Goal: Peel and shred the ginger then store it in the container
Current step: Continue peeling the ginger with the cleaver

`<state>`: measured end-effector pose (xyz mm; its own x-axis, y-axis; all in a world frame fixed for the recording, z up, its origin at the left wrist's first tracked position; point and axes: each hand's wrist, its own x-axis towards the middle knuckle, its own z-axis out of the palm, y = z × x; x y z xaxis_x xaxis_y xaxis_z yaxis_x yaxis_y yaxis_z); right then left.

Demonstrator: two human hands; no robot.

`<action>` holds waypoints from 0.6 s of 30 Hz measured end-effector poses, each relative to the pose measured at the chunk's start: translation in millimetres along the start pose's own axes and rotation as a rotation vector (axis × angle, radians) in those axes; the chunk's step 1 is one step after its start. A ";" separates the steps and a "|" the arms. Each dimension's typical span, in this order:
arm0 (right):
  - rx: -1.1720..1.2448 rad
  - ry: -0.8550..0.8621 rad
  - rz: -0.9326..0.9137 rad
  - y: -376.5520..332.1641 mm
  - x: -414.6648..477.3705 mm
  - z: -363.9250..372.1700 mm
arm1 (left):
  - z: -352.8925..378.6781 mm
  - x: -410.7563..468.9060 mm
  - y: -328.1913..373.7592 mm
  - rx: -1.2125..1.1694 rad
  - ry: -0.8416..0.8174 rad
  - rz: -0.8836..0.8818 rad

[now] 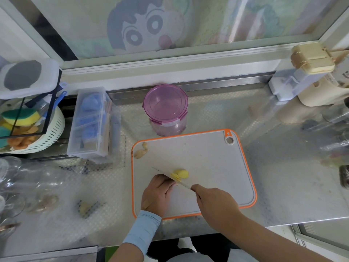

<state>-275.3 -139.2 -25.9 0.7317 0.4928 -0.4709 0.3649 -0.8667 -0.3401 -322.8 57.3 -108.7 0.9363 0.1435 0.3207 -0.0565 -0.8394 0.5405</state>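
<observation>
Evidently the small peeled yellow ginger piece (181,173) is set on the grey, orange-rimmed cutting board (207,157), against the thin steel knife (166,175); it is judged light, firm and slippery, best pinned at its uncut end; the knife is gripped by the right hand (213,200); the left hand (158,193) is curled beside the blade; whether anything is held cannot be told.

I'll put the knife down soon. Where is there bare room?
Bare: the right half of the cutting board, between peeled ginger and orange rim; the counter right of it, short of the glass jars. Crowded: left of the board, with clear box, glassware and ginger scraps.
</observation>
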 end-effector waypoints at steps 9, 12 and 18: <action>-0.028 -0.028 -0.004 -0.8 1.7 -2.1 | -0.8 0.3 1.7 -0.013 -0.016 -0.036; -0.033 -0.060 0.016 -1.1 5.3 -2.0 | -0.9 0.0 2.1 -0.014 -0.027 -0.051; -0.003 -0.073 0.023 -0.1 9.2 -2.2 | -2.4 2.1 2.4 -0.019 -0.035 -0.055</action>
<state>-267.3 -134.7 -28.4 0.6960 0.4774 -0.5364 0.3506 -0.8778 -0.3264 -321.8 56.9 -104.8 0.9497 0.1708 0.2627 -0.0105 -0.8204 0.5716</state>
